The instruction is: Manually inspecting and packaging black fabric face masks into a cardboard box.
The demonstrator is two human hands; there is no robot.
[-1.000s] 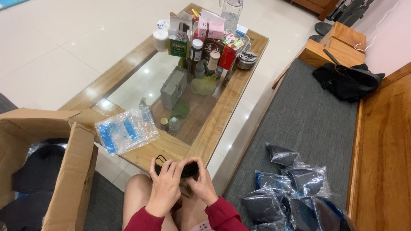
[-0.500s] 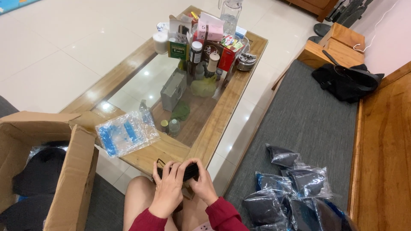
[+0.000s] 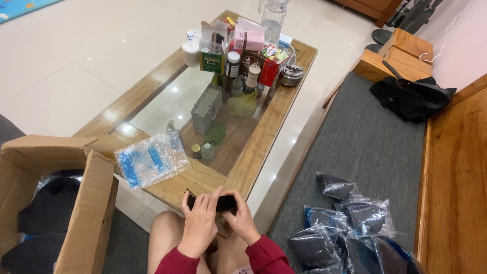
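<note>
- Setting: pale tiled floor; a low wood-framed coffee table (image 3: 253, 152) with a glass top; a grey-cushioned wooden bench (image 3: 365, 152) to the right.
- Cardboard box (image 3: 86, 213), lower left, flaps open; holds dark items, at least one in clear wrap.
- Clear plastic bag with blue markings (image 3: 151, 159), lying on the near left corner of the table, just beside the box.
- Table, far end: a crowded cluster of small cartons and bottles (image 3: 238, 56), a clear glass jug (image 3: 274, 15), a white roll (image 3: 191, 53). Under the glass: a grey metal case (image 3: 206, 108), a green cloth, small jars.
- Pile of dark items in clear plastic bags (image 3: 345, 228), on the bench cushion at lower right.
- Black bag (image 3: 411, 96), on the bench's far end.
- Small black object (image 3: 220, 203): flat, oblong, matte; detail too small to tell. Located over the lap, just at the table's near edge.
- Left hand (image 3: 200, 223): fingers curled over the object's left end, gripping it.
- Right hand (image 3: 241, 218): closed on the object's right end, red sleeve at the wrist.
</note>
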